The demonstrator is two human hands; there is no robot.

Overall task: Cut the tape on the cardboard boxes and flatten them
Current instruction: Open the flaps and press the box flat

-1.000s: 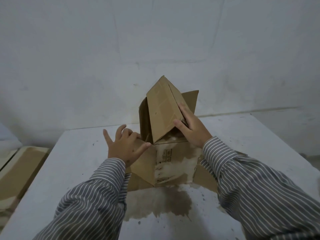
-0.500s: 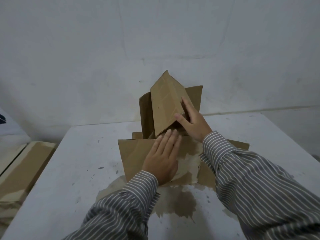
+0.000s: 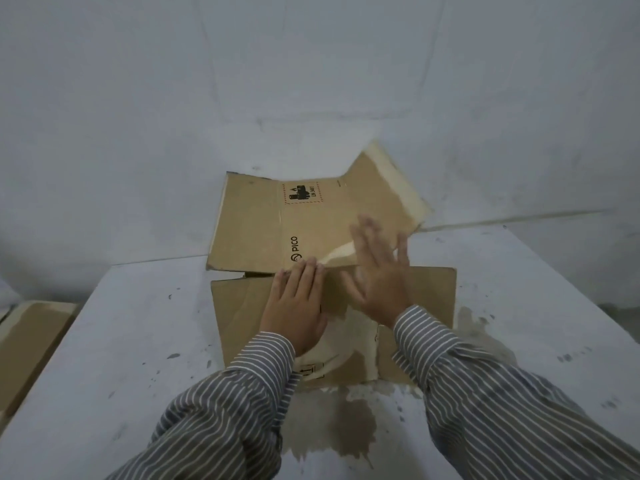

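A brown cardboard box (image 3: 249, 230) lies collapsed on the white table (image 3: 138, 358), its far panels with a PICO print still raised off the table toward the wall. A far right flap (image 3: 388, 188) sticks up and is blurred. My left hand (image 3: 296, 306) presses flat on the near panel, fingers straight. My right hand (image 3: 377, 282) is spread open over the box just right of it, blurred with motion; whether it touches the cardboard is unclear.
Brown stains mark the table at the near middle (image 3: 346, 427) and to the right of the box (image 3: 478, 327). Flat cardboard (image 3: 27, 348) lies lower down beyond the table's left edge. A white wall (image 3: 311, 81) stands close behind the table.
The upright folded box has come down and spread out toward the wall. My right hand let go of the raised flap and now hovers open. My left hand stays pressed on the near panel.
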